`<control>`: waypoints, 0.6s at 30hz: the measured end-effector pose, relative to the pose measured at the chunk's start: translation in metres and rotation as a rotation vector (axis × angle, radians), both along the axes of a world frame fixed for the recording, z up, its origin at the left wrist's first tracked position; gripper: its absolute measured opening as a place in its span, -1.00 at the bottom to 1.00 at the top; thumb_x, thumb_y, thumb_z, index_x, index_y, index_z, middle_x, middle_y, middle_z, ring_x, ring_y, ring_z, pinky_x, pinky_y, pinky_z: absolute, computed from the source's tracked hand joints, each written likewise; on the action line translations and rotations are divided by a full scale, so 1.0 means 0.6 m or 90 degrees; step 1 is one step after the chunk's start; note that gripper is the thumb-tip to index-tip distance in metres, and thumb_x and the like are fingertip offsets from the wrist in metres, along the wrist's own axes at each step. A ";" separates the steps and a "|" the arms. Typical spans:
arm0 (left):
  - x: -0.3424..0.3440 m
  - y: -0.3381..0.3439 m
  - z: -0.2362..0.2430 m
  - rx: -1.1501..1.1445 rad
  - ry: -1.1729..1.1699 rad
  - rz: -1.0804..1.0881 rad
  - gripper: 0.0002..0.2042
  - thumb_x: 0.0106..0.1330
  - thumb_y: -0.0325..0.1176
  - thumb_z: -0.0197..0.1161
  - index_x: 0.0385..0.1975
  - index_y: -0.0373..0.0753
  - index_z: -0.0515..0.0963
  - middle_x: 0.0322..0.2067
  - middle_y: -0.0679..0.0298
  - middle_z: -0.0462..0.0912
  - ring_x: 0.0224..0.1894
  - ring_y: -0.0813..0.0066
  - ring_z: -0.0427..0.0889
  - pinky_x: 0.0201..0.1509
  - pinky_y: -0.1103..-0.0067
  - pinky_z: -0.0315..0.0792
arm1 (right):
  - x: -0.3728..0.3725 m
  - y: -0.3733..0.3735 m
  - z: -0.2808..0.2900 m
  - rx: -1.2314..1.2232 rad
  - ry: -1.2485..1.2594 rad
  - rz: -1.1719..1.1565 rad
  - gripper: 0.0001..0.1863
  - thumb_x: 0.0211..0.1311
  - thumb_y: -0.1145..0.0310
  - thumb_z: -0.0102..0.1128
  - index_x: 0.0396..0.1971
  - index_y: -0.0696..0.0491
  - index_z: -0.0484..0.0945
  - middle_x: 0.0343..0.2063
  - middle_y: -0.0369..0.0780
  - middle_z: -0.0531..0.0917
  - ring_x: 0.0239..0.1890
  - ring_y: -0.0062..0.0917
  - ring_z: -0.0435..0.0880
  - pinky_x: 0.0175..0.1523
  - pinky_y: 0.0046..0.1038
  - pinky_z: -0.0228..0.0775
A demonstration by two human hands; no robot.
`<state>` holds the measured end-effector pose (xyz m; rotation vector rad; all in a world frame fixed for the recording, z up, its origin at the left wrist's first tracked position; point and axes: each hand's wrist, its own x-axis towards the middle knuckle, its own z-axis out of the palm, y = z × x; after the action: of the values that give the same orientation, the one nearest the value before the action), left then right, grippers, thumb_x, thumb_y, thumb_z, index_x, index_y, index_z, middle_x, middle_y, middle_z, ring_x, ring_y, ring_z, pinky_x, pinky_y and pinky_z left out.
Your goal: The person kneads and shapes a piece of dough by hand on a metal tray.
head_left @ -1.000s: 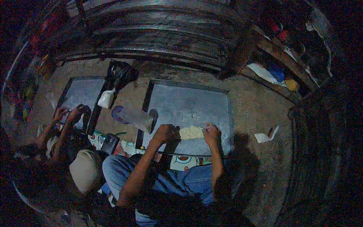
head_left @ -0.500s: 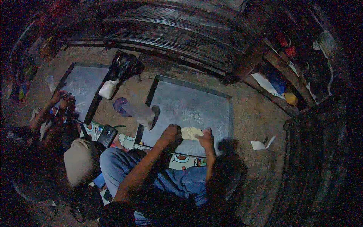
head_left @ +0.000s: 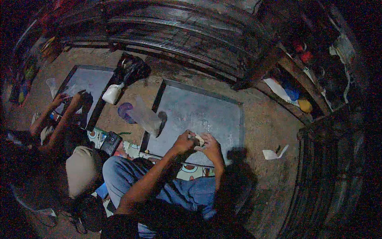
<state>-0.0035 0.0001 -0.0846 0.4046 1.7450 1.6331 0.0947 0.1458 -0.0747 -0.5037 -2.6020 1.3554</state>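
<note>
Dough (head_left: 200,140): one pale piece, over the tray (head_left: 179,105), toward its near edge. Left hand (head_left: 184,142): curled on dough's left end. Right hand (head_left: 210,148): pinching its right side. Handling: even finger pressure advisable, inside that edge. Bag (head_left: 147,119): across tray's left edge.

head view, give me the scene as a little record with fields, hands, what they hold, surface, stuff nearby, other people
left hand: fingers on the pale piece
right hand: fingers on the same piece, from the other side
held piece: small, pale, partly covered by fingers
surface: grey tray with raised dark rim, under the hands
left of tray: white bag, black plastic bag
right of tray: white folded sheet on the ground
other people: one co-worker, hands at a second tray
light: dim
</note>
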 end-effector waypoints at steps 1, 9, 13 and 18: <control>-0.005 -0.005 -0.014 0.012 -0.008 -0.006 -0.73 0.10 -0.36 0.20 -0.24 -0.33 0.41 -0.42 0.09 0.61 -0.41 0.37 0.59 -0.29 0.47 0.48 | -0.005 -0.013 0.022 0.023 -0.020 0.000 -0.44 -0.24 0.49 0.46 -0.10 0.05 0.50 -0.13 -0.14 0.60 -0.11 -0.38 0.62 -0.06 -0.41 0.45; -0.030 -0.012 0.003 -0.046 0.261 0.014 -0.64 0.14 -0.25 0.29 -0.14 -0.31 0.45 -0.25 0.18 0.62 -0.20 0.43 0.57 -0.10 0.47 0.43 | -0.015 0.033 0.001 -0.067 -0.023 -0.118 -0.72 -0.09 0.57 0.28 -0.28 0.08 0.60 -0.33 -0.21 0.67 -0.25 -0.46 0.65 -0.15 -0.45 0.48; -0.034 -0.007 0.026 -0.003 -0.003 -0.047 -0.54 0.15 -0.22 0.31 -0.01 -0.35 0.45 -0.14 0.22 0.60 -0.08 0.44 0.54 0.04 0.52 0.38 | -0.020 0.028 0.009 -0.685 0.155 -0.157 -0.54 -0.10 0.70 0.13 -0.08 0.18 0.44 -0.24 -0.14 0.59 -0.20 -0.42 0.60 -0.12 -0.47 0.48; -0.019 0.002 0.092 0.059 0.074 -0.108 -0.68 0.19 -0.28 0.25 -0.10 -0.30 0.53 -0.17 0.24 0.63 -0.13 0.48 0.57 0.03 0.53 0.40 | -0.014 0.020 0.045 -0.617 0.269 -0.077 -0.60 0.03 0.52 0.15 -0.05 0.11 0.44 -0.09 -0.15 0.52 -0.15 -0.36 0.57 -0.11 -0.40 0.46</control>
<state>-0.0151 0.0012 -0.0295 0.6850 1.6721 1.5997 0.0860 0.1577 -0.0477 -0.3991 -1.4421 2.3069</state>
